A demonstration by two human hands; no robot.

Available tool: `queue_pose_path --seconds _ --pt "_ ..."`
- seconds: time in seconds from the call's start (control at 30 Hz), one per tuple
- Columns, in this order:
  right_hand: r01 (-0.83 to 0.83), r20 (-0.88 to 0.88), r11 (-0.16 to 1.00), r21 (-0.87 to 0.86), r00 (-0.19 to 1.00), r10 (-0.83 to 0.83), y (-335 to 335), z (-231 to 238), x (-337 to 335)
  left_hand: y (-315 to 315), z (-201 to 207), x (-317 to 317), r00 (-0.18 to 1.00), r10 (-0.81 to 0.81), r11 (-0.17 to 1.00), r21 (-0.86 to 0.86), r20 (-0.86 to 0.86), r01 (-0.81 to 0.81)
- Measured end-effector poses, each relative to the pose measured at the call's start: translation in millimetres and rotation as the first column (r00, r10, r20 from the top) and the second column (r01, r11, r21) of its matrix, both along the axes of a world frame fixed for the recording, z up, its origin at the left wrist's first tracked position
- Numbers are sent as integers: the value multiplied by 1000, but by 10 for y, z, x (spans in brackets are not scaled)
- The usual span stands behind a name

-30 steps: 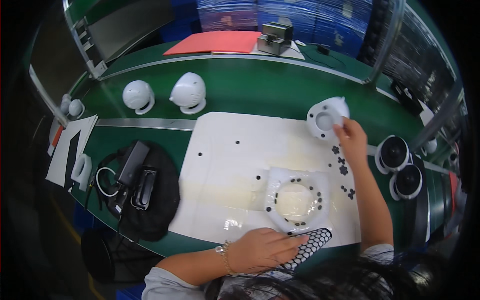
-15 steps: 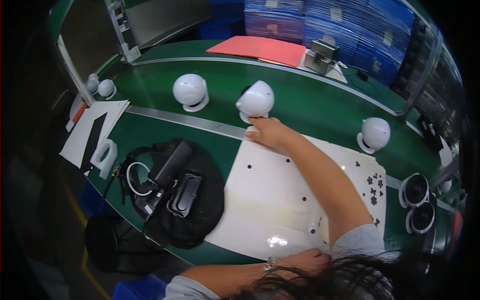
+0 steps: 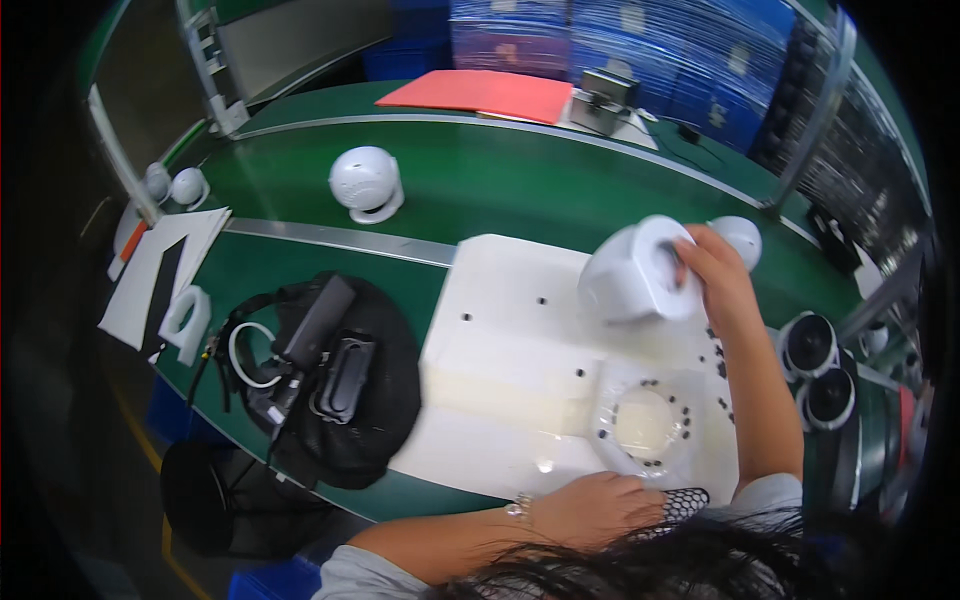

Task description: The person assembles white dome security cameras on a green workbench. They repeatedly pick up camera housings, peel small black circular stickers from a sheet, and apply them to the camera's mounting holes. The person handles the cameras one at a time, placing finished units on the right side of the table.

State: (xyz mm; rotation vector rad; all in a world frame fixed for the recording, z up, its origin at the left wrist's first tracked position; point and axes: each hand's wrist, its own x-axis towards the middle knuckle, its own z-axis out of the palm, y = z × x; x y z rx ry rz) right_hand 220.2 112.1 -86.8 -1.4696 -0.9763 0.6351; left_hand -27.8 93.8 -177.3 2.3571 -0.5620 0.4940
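Note:
My right hand (image 3: 722, 275) grips a white rounded housing (image 3: 625, 275) by its ring-shaped base, with the fingers hooked into the ring's opening. The housing is tilted above the right part of a white board (image 3: 500, 370). Below it on the board sits a translucent holder (image 3: 605, 385) with a round opening and black dots around it. My left hand (image 3: 595, 508), a beaded bracelet at its wrist, is at the board's near edge. Its fingers are bent together, the tips on a black honeycomb-patterned piece (image 3: 686, 503); dark hair partly covers this area.
A white housing (image 3: 365, 180) stands on the green bench at the back, another (image 3: 738, 240) behind my right hand. Two housings with black round fronts (image 3: 810, 345) are at the right. On the left lie a black bag (image 3: 390, 420) and a white handle-shaped part (image 3: 185, 325).
My right hand has picked up the middle white housing from the back and brought it right and nearer. The translucent holder and the honeycomb-patterned piece have come into sight. The view has shifted slightly.

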Motion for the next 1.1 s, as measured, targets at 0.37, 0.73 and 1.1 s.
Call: queue_pose_path --seconds 0.37,0.73,1.1 --pt "67 -397 996 -53 914 -82 -1469 -441 -476 -11 229 -26 980 92 680 -708 -176 -191" --pt "155 521 988 19 841 -142 -1593 -282 -560 -64 219 -56 904 316 660 -619 -287 -427" --pt "-261 888 948 184 458 -46 -1617 -297 -937 -76 274 -5 879 397 722 -500 -265 -477"
